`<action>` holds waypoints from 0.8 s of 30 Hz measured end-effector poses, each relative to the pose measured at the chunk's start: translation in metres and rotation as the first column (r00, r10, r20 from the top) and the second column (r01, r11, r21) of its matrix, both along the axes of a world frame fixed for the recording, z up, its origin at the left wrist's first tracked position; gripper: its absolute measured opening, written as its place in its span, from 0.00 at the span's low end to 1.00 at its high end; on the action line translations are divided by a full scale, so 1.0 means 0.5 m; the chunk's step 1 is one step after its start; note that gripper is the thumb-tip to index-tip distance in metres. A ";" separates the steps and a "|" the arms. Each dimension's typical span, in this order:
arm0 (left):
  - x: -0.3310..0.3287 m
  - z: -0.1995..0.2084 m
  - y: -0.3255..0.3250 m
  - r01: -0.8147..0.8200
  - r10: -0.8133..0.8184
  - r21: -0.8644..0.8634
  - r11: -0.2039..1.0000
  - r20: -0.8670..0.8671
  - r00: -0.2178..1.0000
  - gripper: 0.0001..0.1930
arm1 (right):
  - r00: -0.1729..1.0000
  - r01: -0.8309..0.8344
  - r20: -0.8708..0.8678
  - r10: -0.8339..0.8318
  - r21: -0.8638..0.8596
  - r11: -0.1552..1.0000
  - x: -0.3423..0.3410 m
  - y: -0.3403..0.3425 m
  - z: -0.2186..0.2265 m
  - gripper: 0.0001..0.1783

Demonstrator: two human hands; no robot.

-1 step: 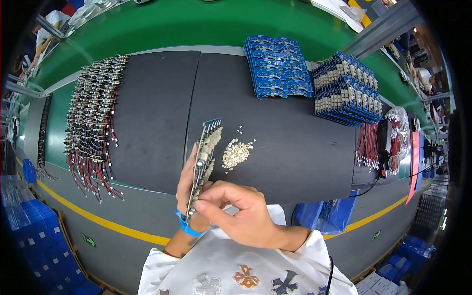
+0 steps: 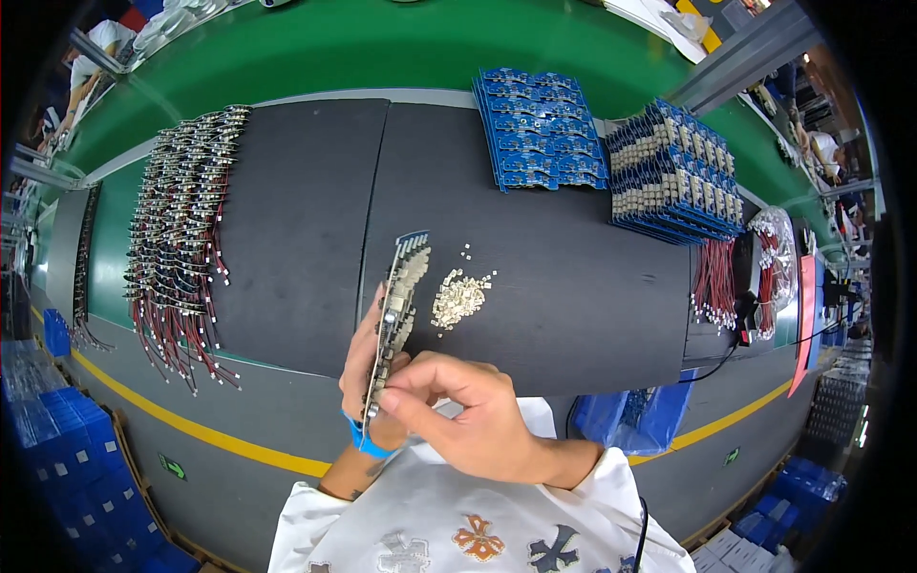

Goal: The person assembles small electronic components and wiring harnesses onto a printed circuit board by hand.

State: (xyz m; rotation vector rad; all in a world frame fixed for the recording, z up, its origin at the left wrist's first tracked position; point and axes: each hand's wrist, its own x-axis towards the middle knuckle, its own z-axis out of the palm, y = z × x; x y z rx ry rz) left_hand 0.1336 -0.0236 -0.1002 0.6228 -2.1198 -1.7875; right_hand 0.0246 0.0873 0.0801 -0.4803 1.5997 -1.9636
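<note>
My left hand (image 2: pixel 357 355) grips a blue circuit board panel (image 2: pixel 390 310) from its left side and holds it on edge above the mat. Rows of cream-coloured connectors cover the board's right face. Thumb and forefinger of my right hand (image 2: pixel 458 406) are pinched together against the board's lower part; whatever sits between the fingertips is too small and hidden to make out. Just right of the board lies a loose pile of small cream connectors (image 2: pixel 458 300), with a few strays around it. A blue band (image 2: pixel 361 437) circles my left wrist.
Black mats (image 2: pixel 564 286) cover the table. Blue bare boards (image 2: pixel 543 129) and stacked boards with connectors (image 2: pixel 676 177) stand at the back right. Red-and-black wire bundles (image 2: pixel 714 282) lie below them. Rows of wired boards (image 2: pixel 181 220) fill the left side. A blue bin (image 2: pixel 635 420) sits below the front edge.
</note>
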 end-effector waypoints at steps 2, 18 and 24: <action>-0.052 0.076 0.022 -0.134 0.112 -0.045 0.990 -0.335 0.936 0.23 | 0.997 -0.009 0.075 0.006 0.028 1.000 0.003 0.002 0.000 0.03; -0.127 0.214 -0.006 -0.235 0.424 0.470 0.851 -0.349 0.836 0.25 | 0.955 0.267 0.083 -0.286 0.190 0.945 -0.089 0.036 -0.131 0.08; -0.121 0.213 0.024 -0.061 0.250 0.404 0.913 -0.434 0.866 0.29 | 0.901 0.378 0.184 -0.392 0.111 0.919 -0.082 0.020 -0.136 0.09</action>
